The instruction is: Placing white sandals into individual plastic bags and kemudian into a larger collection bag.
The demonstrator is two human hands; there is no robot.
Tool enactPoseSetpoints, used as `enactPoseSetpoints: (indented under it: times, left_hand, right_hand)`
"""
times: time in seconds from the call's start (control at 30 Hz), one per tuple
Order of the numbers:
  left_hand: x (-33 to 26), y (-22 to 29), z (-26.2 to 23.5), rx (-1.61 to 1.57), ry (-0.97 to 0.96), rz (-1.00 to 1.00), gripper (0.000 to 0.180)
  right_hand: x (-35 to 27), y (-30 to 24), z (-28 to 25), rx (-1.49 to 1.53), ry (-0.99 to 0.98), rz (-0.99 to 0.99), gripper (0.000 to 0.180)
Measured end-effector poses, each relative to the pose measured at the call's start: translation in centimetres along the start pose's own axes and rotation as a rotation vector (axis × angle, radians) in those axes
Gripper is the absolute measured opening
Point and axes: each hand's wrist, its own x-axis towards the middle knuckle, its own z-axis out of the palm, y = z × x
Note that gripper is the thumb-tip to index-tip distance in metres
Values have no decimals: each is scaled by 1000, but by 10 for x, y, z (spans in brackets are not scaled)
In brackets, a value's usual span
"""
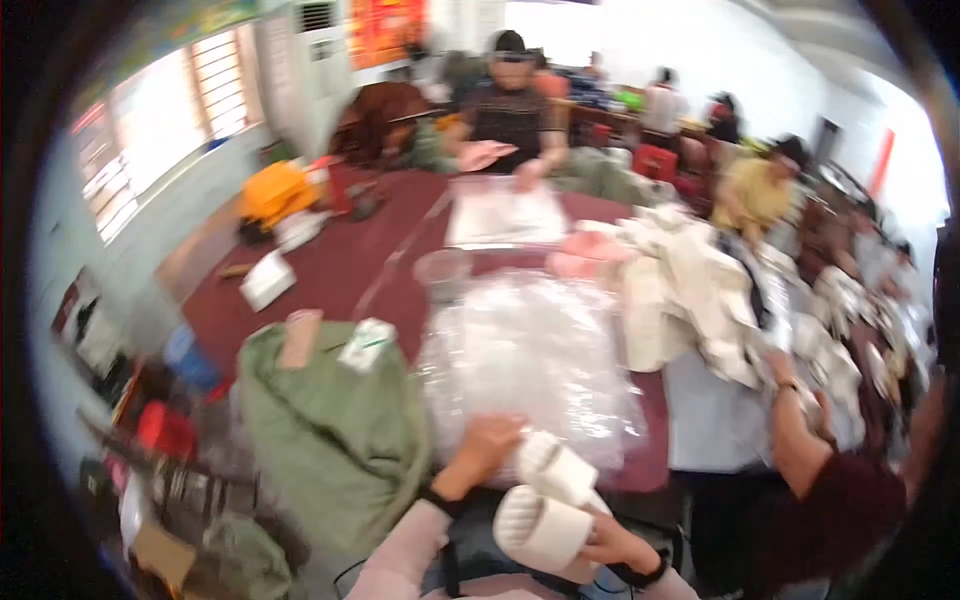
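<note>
A pair of cream-white slippers with wide ribbed straps is held low in front of me. My right hand [615, 545] grips the nearer slipper [542, 528] at its side, and the other slipper [557, 468] lies just beyond, against it. My left hand [487, 447] is at the near edge of a stack of clear plastic bags [535, 345], beside the farther slipper. Blur hides whether its fingers pinch a bag or only rest there.
A green cloth bundle [335, 440] hangs over the dark red table [330, 270] on my left. Many white slippers [690, 285] are piled to the right, where a neighbour's arm [800, 440] reaches. Across the table a person [510, 110] handles clear bags [505, 212] near pink slippers [590, 250].
</note>
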Motion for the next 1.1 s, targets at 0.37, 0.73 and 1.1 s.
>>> enactPoseSetpoints:
  times: [0.37,0.73,1.1]
  left_hand:
    - [42,52,-27,-56,-129,-127,38]
    - [46,86,-32,-95,-173,19,44]
    - [36,113,-13,-77,-268,117,47]
  right_hand:
    - [-10,-9,-15,-329,111,-19,51]
    - [16,3,-18,-660,408,130,42]
    - [72,69,-35,-865,753,289,29]
